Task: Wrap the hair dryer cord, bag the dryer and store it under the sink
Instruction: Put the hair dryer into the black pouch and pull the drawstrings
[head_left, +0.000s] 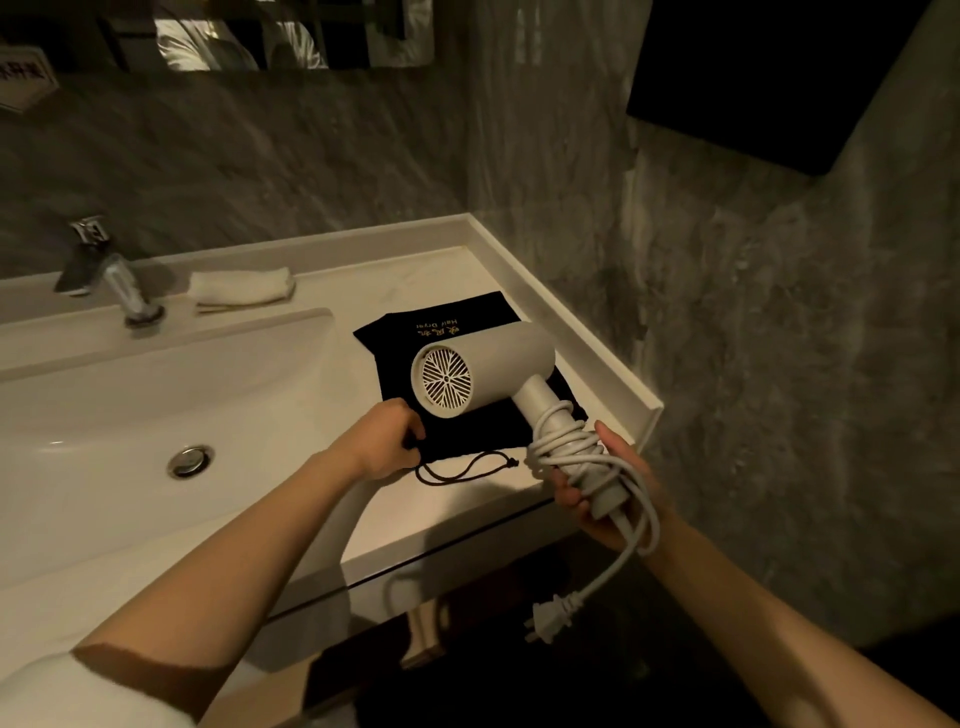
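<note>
Right hand (605, 493) grips the pale grey plastic hair dryer (493, 376) by its cord-wrapped handle, centre-right of frame, plug (548, 618) dangling loose. Left hand (384, 441) pinches the near edge of the flat black cloth drawstring bag (467, 322) on the white counter (467, 499), likely opening its mouth for bagging.

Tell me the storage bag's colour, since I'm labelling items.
Black with gold lettering, seen in the head view: the storage bag lies flat on the counter.
</note>
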